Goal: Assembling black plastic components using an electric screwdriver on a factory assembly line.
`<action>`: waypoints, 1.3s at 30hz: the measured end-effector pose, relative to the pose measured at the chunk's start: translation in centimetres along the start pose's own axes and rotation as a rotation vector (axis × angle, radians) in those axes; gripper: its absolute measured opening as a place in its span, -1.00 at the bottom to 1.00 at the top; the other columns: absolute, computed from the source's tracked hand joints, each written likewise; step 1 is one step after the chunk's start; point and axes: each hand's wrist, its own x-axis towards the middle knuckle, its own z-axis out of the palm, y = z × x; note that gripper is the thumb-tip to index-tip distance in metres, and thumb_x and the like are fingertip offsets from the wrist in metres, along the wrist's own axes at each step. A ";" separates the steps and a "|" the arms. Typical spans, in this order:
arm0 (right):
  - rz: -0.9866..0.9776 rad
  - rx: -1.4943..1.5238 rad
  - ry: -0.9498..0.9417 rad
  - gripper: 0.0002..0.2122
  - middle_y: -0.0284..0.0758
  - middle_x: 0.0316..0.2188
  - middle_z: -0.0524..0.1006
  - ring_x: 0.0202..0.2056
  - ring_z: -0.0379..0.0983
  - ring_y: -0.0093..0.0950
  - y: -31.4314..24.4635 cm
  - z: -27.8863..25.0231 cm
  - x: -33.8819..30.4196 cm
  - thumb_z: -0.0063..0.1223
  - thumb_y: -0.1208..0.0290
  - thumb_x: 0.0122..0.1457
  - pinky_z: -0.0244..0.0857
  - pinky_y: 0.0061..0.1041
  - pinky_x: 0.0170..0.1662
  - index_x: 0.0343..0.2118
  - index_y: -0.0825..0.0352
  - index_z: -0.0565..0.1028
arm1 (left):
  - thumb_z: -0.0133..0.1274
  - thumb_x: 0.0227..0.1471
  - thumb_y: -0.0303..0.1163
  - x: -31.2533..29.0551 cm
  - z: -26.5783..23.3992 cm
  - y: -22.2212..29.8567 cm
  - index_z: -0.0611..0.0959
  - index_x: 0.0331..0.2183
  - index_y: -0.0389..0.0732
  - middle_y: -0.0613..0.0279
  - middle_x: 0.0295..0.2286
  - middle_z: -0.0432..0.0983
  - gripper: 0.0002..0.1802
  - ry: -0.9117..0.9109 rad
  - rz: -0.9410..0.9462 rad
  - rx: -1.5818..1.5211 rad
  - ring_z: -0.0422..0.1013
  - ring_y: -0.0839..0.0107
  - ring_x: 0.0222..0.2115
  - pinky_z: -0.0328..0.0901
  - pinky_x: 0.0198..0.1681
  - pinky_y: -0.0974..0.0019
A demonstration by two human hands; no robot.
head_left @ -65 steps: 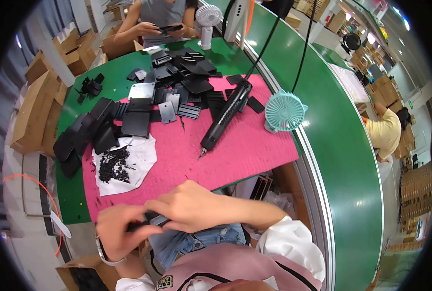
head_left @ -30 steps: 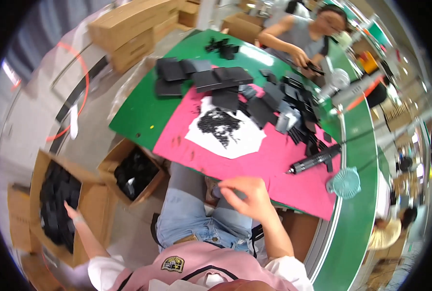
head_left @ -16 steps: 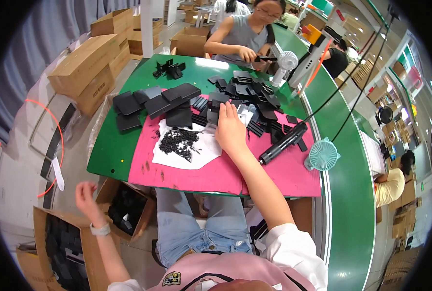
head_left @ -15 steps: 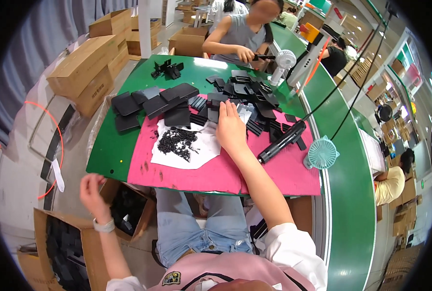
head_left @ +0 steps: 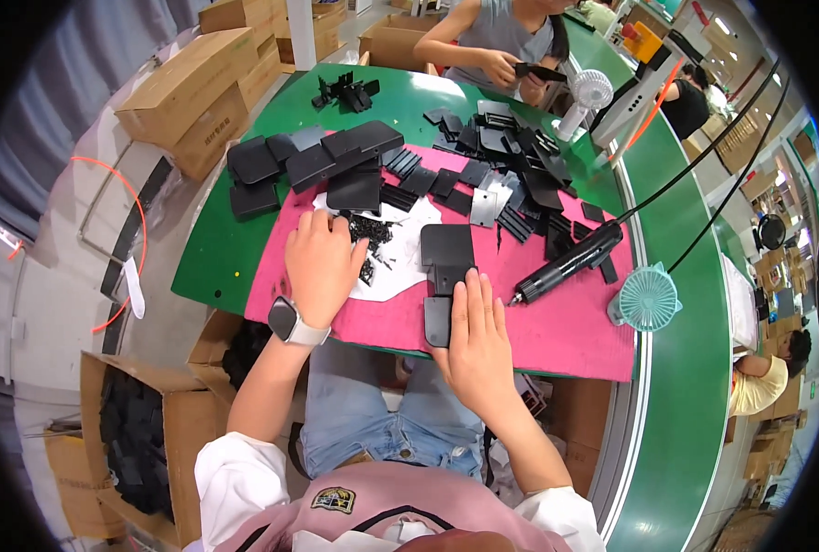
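My right hand (head_left: 476,327) lies palm down near the front of the pink mat, fingers stretched, along the right edge of a black plastic piece (head_left: 450,253) made of several flat plates in a row. Its fingertips touch the lower plates. My left hand (head_left: 320,262) is over the white paper (head_left: 409,262), at a heap of tiny black parts (head_left: 373,230), too small to name. Its thumb stands apart from the bent fingers, whose tips are partly hidden. A black corded electric screwdriver (head_left: 570,262) lies to the right of my right hand.
Black plates and covers (head_left: 345,152) are piled behind the paper and at the back right. A light-blue fan (head_left: 646,299) and a white fan (head_left: 589,92) stand on the right. Cardboard boxes (head_left: 184,423) of black parts sit at lower left. A co-worker (head_left: 511,46) handles a black piece across the table.
My right hand has come back toward me from the pile, and the black piece now lies by it. My left hand has moved from beside the table up to the tiny parts. The view has shifted.
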 end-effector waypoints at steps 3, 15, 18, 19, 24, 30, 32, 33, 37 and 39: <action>0.041 0.299 -0.175 -0.16 0.09 0.23 -0.02 0.28 -0.18 0.00 0.9 -3.0 1.1 0.15 -0.03 -0.02 -0.14 0.00 0.22 0.17 0.49 0.10 | 0.21 -0.22 -0.41 0.6 0.6 -0.2 0.60 -0.47 -0.27 0.14 -0.49 0.38 -0.81 -0.046 0.001 -0.033 0.35 0.16 -0.36 0.26 -0.33 0.16; 0.870 0.030 0.355 -0.24 -0.18 -0.59 0.52 -0.52 0.51 -0.22 13.5 0.0 4.4 0.13 -0.05 0.02 0.32 -0.32 -0.44 0.08 0.53 0.19 | 0.09 -0.08 -0.45 1.3 1.5 -0.4 0.62 -0.45 -0.26 0.15 -0.52 0.43 -0.91 0.082 -0.001 -0.275 0.39 0.14 -0.44 0.25 -0.36 0.17; 0.792 0.490 0.485 -0.37 -0.11 -0.54 0.53 -0.51 0.51 -0.27 15.0 0.5 5.5 0.17 0.21 -0.05 0.36 -0.38 -0.41 0.01 0.56 0.26 | 0.08 -0.08 -0.48 1.1 1.6 -0.4 0.61 -0.46 -0.28 0.13 -0.52 0.43 -0.92 0.078 -0.047 -0.350 0.39 0.11 -0.44 0.26 -0.36 0.16; 0.795 0.482 0.494 -0.37 -0.11 -0.54 0.53 -0.51 0.51 -0.27 15.4 0.8 5.5 0.17 0.21 -0.05 0.36 -0.38 -0.41 0.01 0.56 0.26 | 0.09 -0.09 -0.50 1.1 1.6 -0.5 0.60 -0.47 -0.29 0.12 -0.53 0.43 -0.94 0.109 -0.024 -0.363 0.39 0.12 -0.49 0.27 -0.40 0.18; 0.766 1.465 0.489 -0.75 -0.16 -0.46 0.51 -0.53 0.51 -0.39 13.9 -0.3 5.7 -0.05 0.51 -0.01 0.42 -0.51 -0.49 -0.24 0.46 0.32 | 0.13 -0.09 -0.50 0.7 1.1 -0.4 0.60 -0.46 -0.30 0.15 -0.55 0.46 -0.92 0.126 -0.094 -0.560 0.41 0.26 -0.59 0.26 -0.51 0.32; 0.484 1.685 0.536 -0.56 -0.25 -0.52 0.42 -0.51 0.39 -0.43 8.6 -6.3 7.4 -0.03 0.45 -0.07 0.31 -0.47 -0.43 -0.05 0.43 0.31 | 0.09 0.04 -0.49 -0.4 -0.2 2.9 0.63 -0.38 -0.37 0.26 -0.48 0.54 -0.88 -0.270 -0.376 -1.463 0.41 0.60 -0.53 0.32 -0.42 0.53; 0.070 1.780 0.471 -0.48 -0.23 -0.53 0.43 -0.61 0.36 -0.46 7.3 -7.8 7.6 0.08 0.39 -0.08 0.25 -0.54 -0.54 -0.03 0.49 0.26 | 0.09 0.05 -0.48 -0.9 -0.5 4.0 0.62 -0.36 -0.39 0.22 -0.47 0.55 -0.85 -0.373 -0.419 -1.659 0.44 0.57 -0.51 0.35 -0.40 0.52; -0.086 1.814 0.420 -0.43 -0.29 -0.57 0.37 -0.64 0.31 -0.51 6.7 -8.2 7.9 0.07 0.29 -0.05 0.25 -0.51 -0.51 0.03 0.45 0.22 | 0.08 0.06 -0.45 -1.2 -0.7 4.4 0.62 -0.36 -0.40 0.17 -0.46 0.56 -0.82 -0.421 -0.446 -1.720 0.46 0.54 -0.50 0.37 -0.39 0.50; -0.492 1.982 0.462 -0.24 -0.48 -0.65 0.31 -0.73 0.23 -0.64 4.8 -8.0 8.5 0.07 -0.12 0.05 0.26 -0.52 -0.49 0.14 0.36 0.11 | 0.07 0.08 -0.46 -2.1 -1.2 5.5 0.62 -0.35 -0.42 0.11 -0.45 0.57 -0.82 -0.564 -0.459 -1.766 0.51 0.45 -0.46 0.41 -0.37 0.45; -0.525 2.037 0.508 -0.34 -0.52 -0.67 0.31 -0.75 0.25 -0.68 4.6 -7.9 8.6 0.08 -0.11 0.06 0.27 -0.57 -0.51 0.05 0.32 0.19 | 0.09 0.06 -0.47 -2.4 -1.2 5.5 0.62 -0.32 -0.42 0.07 -0.43 0.58 -0.82 -0.574 -0.441 -1.814 0.53 0.41 -0.45 0.42 -0.36 0.44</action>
